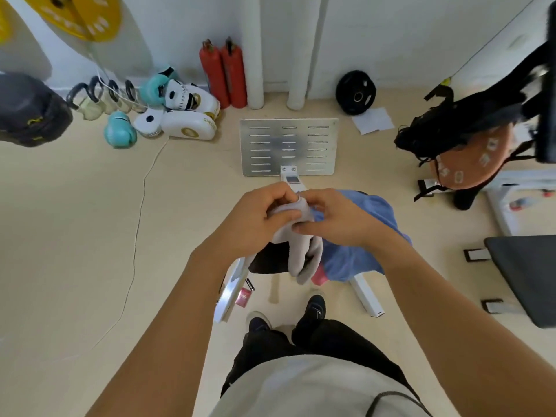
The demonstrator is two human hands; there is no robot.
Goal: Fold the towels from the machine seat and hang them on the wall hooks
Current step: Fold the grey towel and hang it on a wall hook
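A grey-white towel [302, 251] hangs bunched from both my hands above the black machine seat [269, 260]. My left hand [255, 221] grips its upper part with curled fingers. My right hand [334, 218] pinches the same towel at its top, touching the left hand. A blue towel [361, 254] lies draped over the seat's right side, under my right wrist. A bit of pink cloth [319, 276] shows below the blue towel. No wall hooks are in view.
A metal footplate [288, 145] lies ahead of the seat. Boxing gloves and pads [180, 115], kettlebells [102, 100], two red extinguishers [224, 75] and a black weight plate [355, 92] line the wall. A black bench pad [526, 278] is at right; straps hang over an orange disc [472, 158].
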